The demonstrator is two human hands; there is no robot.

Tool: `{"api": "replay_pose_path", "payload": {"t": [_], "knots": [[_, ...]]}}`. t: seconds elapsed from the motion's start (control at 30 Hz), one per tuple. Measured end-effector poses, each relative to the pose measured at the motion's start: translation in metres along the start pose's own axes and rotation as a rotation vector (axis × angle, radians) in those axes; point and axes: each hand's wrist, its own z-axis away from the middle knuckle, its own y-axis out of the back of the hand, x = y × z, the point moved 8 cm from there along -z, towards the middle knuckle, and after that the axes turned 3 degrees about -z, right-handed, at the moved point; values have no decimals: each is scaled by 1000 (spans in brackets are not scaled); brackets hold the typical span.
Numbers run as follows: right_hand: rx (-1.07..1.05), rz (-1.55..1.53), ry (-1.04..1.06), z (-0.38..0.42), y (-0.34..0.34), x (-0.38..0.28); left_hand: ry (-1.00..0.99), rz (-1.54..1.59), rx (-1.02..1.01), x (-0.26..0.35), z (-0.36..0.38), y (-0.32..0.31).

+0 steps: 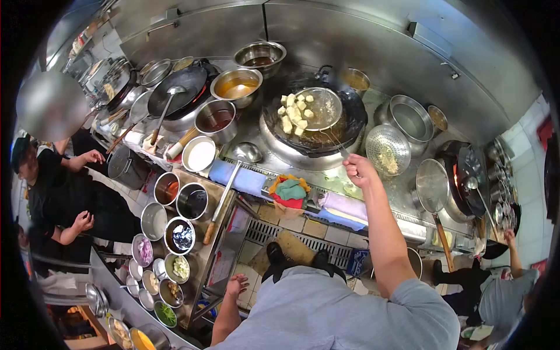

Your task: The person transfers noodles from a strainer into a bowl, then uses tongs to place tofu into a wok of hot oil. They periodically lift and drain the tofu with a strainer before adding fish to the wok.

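My right hand [360,170] is closed round the handle of a wire strainer [322,109], whose round mesh lies over the dark wok [350,129]. Pale cubes [295,112] sit at the left of the mesh and in the wok beside it. Low at my left side, my left hand [237,284] hangs near the side table with its fingers apart, holding nothing. A perforated ladle [388,150] with pale bits in it rests to the right of the wok.
Metal bowls of sauces and chopped ingredients [179,235] line the left table, with a long-handled ladle [247,153] across its edge. Folded cloths [290,190] lie along the stove front. Two people [76,192] stand at left; another person [504,297] works at right.
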Motion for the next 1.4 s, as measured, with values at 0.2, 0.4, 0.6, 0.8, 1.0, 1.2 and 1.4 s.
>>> {"api": "replay_pose_path", "payload": {"t": [0.2,0.4,0.6,0.8,1.0,1.2,1.4], "knots": [[80,113,57,19,1,-6,-3,-6,-37,16,-13,-5],[112,181,69,33,35,-29,-5,-2,1,22,-4,-8],[165,725,222,64,25,-62,-28,38,21,17,-7,-2],[168,1356,580,105,11,-103,-139,125,-19,25,-18,-6],[158,848,356,63,43,-112,-420,274,332,32,-13,2],[299,1228,445,-22,69,-143,-196,311,463,-63,37,10],[49,511,263,-64,65,-75,-195,-832,552,-186,36,-7]]}}
